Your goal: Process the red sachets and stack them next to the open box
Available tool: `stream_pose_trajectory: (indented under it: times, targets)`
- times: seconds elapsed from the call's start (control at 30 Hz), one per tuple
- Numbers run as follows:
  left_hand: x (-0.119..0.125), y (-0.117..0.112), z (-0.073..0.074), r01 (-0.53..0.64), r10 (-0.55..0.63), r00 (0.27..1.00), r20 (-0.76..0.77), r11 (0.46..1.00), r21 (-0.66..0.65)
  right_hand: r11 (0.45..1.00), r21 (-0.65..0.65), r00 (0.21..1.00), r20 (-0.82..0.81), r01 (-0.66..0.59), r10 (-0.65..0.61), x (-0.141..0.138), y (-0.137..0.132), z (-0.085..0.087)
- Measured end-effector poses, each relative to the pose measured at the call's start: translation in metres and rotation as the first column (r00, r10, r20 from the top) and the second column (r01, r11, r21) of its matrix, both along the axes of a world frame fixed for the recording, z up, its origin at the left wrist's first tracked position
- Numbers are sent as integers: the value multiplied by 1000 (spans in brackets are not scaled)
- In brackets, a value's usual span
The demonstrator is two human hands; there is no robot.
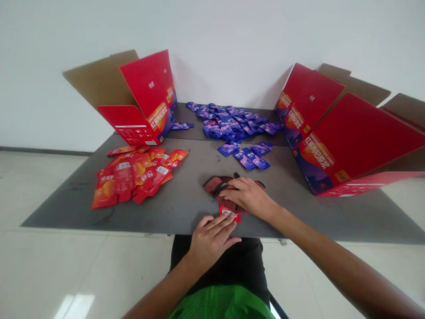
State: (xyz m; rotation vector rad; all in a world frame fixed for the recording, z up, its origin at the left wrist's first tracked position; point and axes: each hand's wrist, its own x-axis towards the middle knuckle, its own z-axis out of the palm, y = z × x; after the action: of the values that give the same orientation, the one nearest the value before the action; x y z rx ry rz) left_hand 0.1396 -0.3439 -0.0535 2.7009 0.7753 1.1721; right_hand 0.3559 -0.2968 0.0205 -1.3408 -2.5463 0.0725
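Note:
Near the table's front edge, my left hand [212, 239] lies with its fingers stretched flat over the lower part of a red pouch [237, 218], touching it. My right hand [247, 195] is closed over a bunched reddish-brown cloth [215, 183] with black edging, which rests on the upper part of that pouch. The cloth hides much of the pouch, and my right fingertips are partly lost in the folds. Beyond the cloth lie a few loose purple pouches [250, 158]. To the left is a heap of red-orange pouches [124, 177].
A red carton [142, 102] with raised flaps stands at the back left. Another open red carton [318, 137] stands at the right. Between them, a pile of purple pouches [229, 122] lies along the back of the grey table [186, 208], against a white wall.

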Motion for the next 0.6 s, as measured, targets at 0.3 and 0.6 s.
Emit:
stream_pose_trajectory:
  times: [0.3,0.6]
  targets:
    - [1,0,0,-16,16,1000,4,1000,4,998,59,1000,10,6,-7,-5,-16,32]
    - [1,1,3,20,-21,1000,24,1000,24,996,21,995,41,90,-91,12,30,1]
